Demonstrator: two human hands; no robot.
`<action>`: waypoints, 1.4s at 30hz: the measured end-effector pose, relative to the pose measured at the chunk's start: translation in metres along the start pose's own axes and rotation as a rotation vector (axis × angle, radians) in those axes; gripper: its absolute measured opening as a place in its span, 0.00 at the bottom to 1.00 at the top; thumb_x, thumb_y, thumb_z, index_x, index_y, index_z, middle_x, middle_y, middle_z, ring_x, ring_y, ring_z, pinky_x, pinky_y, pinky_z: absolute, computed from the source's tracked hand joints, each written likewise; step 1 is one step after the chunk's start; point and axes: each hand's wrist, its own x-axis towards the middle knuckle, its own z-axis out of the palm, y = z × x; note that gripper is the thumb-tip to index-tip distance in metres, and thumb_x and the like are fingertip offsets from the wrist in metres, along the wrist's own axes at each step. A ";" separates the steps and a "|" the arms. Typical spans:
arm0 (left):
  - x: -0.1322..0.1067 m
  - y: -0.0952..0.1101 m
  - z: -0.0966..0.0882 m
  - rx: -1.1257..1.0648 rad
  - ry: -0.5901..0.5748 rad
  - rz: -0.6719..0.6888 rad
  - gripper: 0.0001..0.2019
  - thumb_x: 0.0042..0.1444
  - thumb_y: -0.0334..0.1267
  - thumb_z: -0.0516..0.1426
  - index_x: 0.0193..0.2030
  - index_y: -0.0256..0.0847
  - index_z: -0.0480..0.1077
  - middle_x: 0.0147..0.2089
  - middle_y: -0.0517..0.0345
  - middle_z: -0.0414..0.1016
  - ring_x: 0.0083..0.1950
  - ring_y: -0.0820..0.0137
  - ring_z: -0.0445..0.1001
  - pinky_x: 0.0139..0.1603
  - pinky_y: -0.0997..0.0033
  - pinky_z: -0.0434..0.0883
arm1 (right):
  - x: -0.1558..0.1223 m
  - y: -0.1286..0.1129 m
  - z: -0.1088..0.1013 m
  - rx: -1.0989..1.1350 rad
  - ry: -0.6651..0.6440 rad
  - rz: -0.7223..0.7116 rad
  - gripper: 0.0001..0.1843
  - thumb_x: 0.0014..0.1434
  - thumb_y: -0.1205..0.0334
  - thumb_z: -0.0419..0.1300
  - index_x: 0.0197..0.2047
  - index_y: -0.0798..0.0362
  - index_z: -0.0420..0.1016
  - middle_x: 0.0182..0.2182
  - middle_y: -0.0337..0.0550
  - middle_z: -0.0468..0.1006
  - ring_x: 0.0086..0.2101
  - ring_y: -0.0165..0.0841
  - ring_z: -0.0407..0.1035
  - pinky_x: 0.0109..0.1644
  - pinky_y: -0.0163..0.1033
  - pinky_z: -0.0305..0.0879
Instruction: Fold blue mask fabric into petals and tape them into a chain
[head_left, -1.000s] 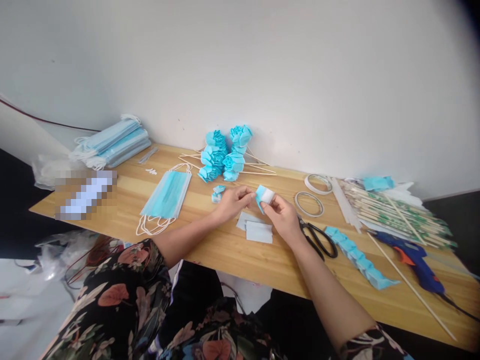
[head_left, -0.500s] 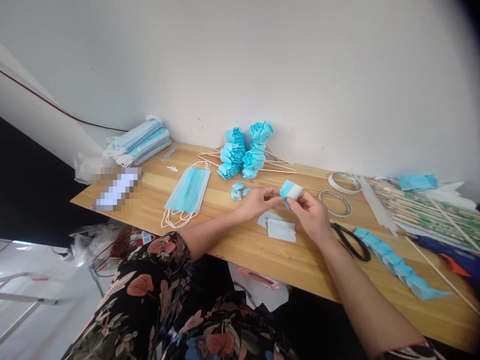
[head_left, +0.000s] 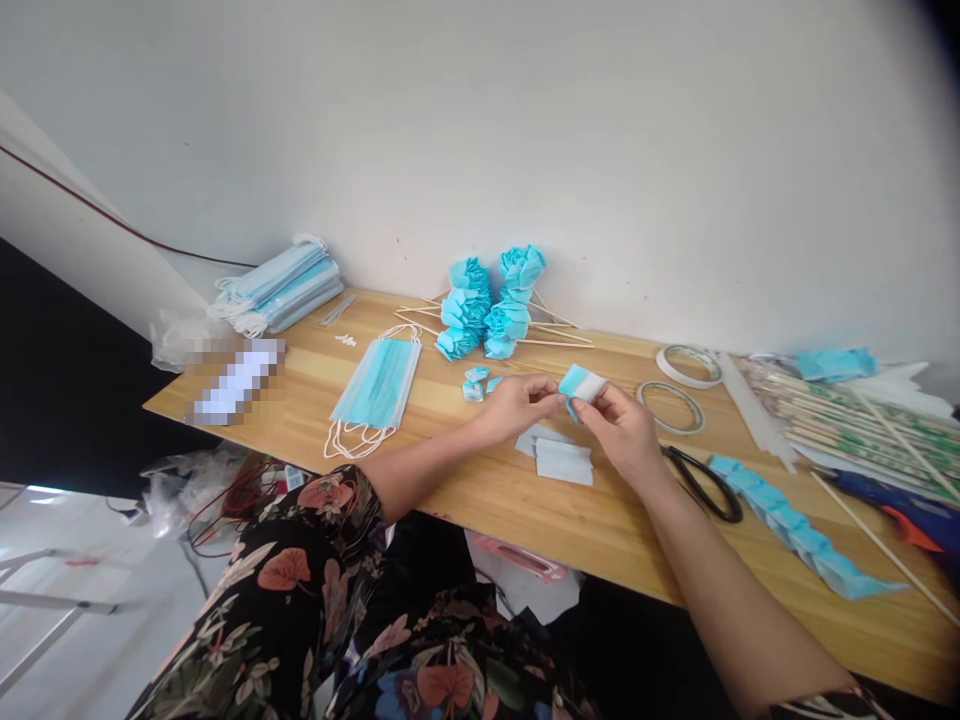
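My left hand point(head_left: 516, 404) and my right hand point(head_left: 621, 428) meet above the wooden table point(head_left: 480, 500), both pinching a small folded piece of blue and white mask fabric point(head_left: 582, 384). The left fingertips grip its left edge, the right thumb and fingers hold its lower right side. Just below the hands lie two pale cut fabric pieces point(head_left: 559, 458). Small blue folded scraps point(head_left: 475, 381) sit left of my left hand.
A flat blue mask point(head_left: 376, 381), a stack of masks point(head_left: 277, 283), blue fabric flowers on sticks point(head_left: 489, 302), two tape rolls point(head_left: 670, 405), black scissors point(head_left: 703, 483), a strip of folded blue pieces point(head_left: 795, 527), wooden skewers point(head_left: 847, 425) and a blue glue gun point(head_left: 900, 505) lie on the table.
The camera view swung left between one second ago and half a second ago. Both hands keep the same pinch on the fabric piece, almost still since then.
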 end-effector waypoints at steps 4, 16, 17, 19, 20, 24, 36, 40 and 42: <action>0.000 -0.002 -0.001 -0.028 -0.002 0.019 0.11 0.57 0.42 0.57 0.28 0.37 0.68 0.25 0.64 0.66 0.27 0.76 0.61 0.30 0.74 0.57 | -0.001 -0.003 0.002 0.067 0.020 0.026 0.12 0.54 0.51 0.64 0.34 0.52 0.74 0.25 0.37 0.73 0.26 0.30 0.64 0.33 0.37 0.62; 0.001 0.001 -0.001 -0.219 -0.011 -0.085 0.14 0.53 0.47 0.62 0.30 0.36 0.70 0.25 0.63 0.70 0.27 0.77 0.64 0.31 0.76 0.63 | -0.001 -0.004 0.009 0.249 -0.036 0.044 0.11 0.55 0.52 0.64 0.33 0.50 0.72 0.25 0.35 0.73 0.27 0.30 0.66 0.32 0.36 0.62; 0.001 0.001 -0.001 -0.228 -0.014 -0.096 0.15 0.52 0.48 0.62 0.29 0.36 0.70 0.25 0.63 0.70 0.26 0.78 0.64 0.30 0.76 0.63 | -0.001 -0.004 0.009 0.248 -0.041 0.042 0.11 0.55 0.52 0.64 0.33 0.50 0.72 0.25 0.35 0.73 0.27 0.30 0.66 0.32 0.36 0.62; 0.002 0.002 -0.002 -0.250 -0.014 -0.125 0.18 0.50 0.50 0.63 0.27 0.36 0.70 0.24 0.62 0.70 0.26 0.78 0.63 0.29 0.76 0.63 | -0.002 -0.003 0.008 0.235 -0.045 0.035 0.12 0.57 0.51 0.63 0.32 0.51 0.72 0.24 0.35 0.73 0.27 0.30 0.66 0.33 0.35 0.62; 0.002 0.001 -0.002 -0.258 -0.011 -0.138 0.18 0.49 0.51 0.64 0.26 0.36 0.70 0.24 0.62 0.70 0.26 0.78 0.64 0.29 0.76 0.63 | -0.002 -0.003 0.007 0.233 -0.041 0.033 0.13 0.59 0.50 0.63 0.31 0.51 0.72 0.24 0.35 0.73 0.27 0.30 0.67 0.34 0.36 0.63; 0.003 0.001 -0.003 -0.270 0.006 -0.176 0.19 0.47 0.52 0.65 0.25 0.36 0.70 0.23 0.62 0.70 0.26 0.77 0.64 0.29 0.76 0.63 | 0.000 -0.004 0.001 0.315 -0.022 0.068 0.20 0.61 0.42 0.59 0.29 0.51 0.73 0.27 0.38 0.75 0.30 0.33 0.70 0.38 0.39 0.70; 0.003 0.003 -0.004 -0.231 -0.013 -0.199 0.12 0.52 0.42 0.60 0.24 0.37 0.68 0.23 0.63 0.68 0.26 0.78 0.64 0.30 0.76 0.62 | 0.026 -0.037 0.001 0.352 -0.118 0.222 0.20 0.43 0.48 0.73 0.35 0.52 0.77 0.27 0.34 0.74 0.29 0.29 0.66 0.37 0.37 0.65; 0.002 0.001 -0.004 -0.201 0.023 -0.190 0.12 0.53 0.43 0.60 0.25 0.37 0.68 0.24 0.63 0.68 0.26 0.77 0.64 0.30 0.75 0.62 | 0.023 -0.031 0.009 0.362 -0.098 0.227 0.18 0.44 0.48 0.72 0.28 0.52 0.73 0.24 0.33 0.70 0.28 0.28 0.63 0.36 0.36 0.62; 0.002 0.000 -0.003 -0.207 0.023 -0.193 0.12 0.53 0.43 0.60 0.26 0.37 0.68 0.24 0.63 0.68 0.26 0.77 0.65 0.30 0.76 0.63 | 0.021 -0.026 0.011 0.365 -0.073 0.225 0.18 0.45 0.48 0.71 0.28 0.52 0.74 0.25 0.34 0.71 0.28 0.29 0.63 0.37 0.37 0.62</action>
